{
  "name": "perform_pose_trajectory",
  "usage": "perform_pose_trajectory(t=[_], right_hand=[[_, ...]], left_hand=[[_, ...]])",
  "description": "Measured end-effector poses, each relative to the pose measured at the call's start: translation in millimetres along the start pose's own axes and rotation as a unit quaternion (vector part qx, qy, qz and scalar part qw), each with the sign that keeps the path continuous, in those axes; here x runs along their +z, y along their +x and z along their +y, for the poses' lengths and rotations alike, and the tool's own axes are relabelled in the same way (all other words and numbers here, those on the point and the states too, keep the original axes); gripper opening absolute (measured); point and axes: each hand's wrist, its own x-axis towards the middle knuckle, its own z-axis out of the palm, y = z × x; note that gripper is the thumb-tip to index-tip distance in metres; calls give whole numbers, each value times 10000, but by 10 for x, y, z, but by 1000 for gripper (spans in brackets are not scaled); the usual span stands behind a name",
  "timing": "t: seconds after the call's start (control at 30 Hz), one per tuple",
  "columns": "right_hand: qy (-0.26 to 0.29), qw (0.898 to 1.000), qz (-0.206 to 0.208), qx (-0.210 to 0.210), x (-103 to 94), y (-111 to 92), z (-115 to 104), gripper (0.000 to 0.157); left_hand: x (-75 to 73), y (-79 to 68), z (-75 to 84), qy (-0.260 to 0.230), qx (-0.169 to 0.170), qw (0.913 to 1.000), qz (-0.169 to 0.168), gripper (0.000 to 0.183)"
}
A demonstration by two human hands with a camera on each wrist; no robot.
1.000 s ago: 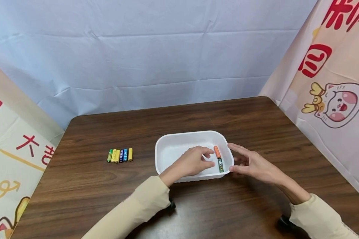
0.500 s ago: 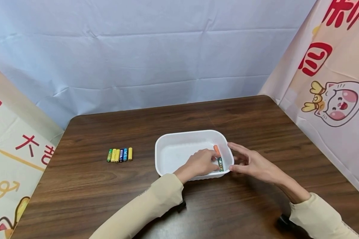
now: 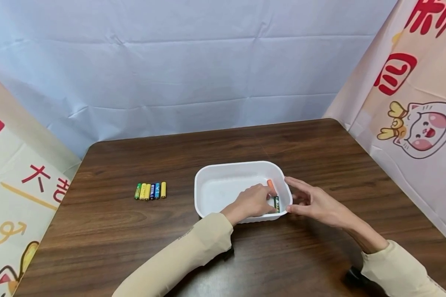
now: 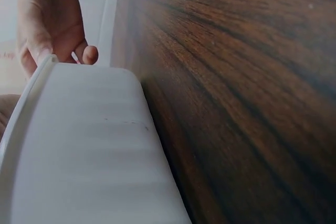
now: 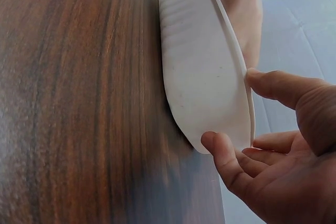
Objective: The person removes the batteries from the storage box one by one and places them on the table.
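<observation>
A white plastic tray [image 3: 215,167] sits mid-table. Inside its right end lie an orange battery [image 3: 270,184] and a dark green battery [image 3: 276,204], end to end. My left hand [image 3: 250,202] reaches in over the near rim. Its curled fingers and thumb meet the two ends of the green battery, covering part of the orange one. My right hand [image 3: 316,204] holds the tray's right end from outside, thumb and fingers spread along the wall. In the right wrist view, the thumb [image 5: 278,85] touches the rim while a finger [image 5: 223,153] lies against the outer wall.
A row of several batteries [image 3: 150,191], green, yellow and blue, lies side by side left of the tray. They stand on a dark wood table [image 3: 107,235]. A pale cloth [image 3: 193,66] hangs behind the table, with printed cloths at both sides.
My left hand has moved right inside the tray, and its fingers have come down onto the batteries. The right hand stays at the tray's end.
</observation>
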Motion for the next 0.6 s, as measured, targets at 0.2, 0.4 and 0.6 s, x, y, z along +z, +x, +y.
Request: perform_pose_trajectory(t=[0.2,0.4,0.6], right_hand=[[78,10000,8,1,-1,1,-7,79],[111,9999,-4,-1,-9,-6,0,79],[-27,10000,29,-15,-8,9,4,78]], left_hand=[[10,34,11,305,69,9995,-84,33],[7,70,21,515,191,9982,-226,24],[-12,72,9,485,109,9983,-295,34]])
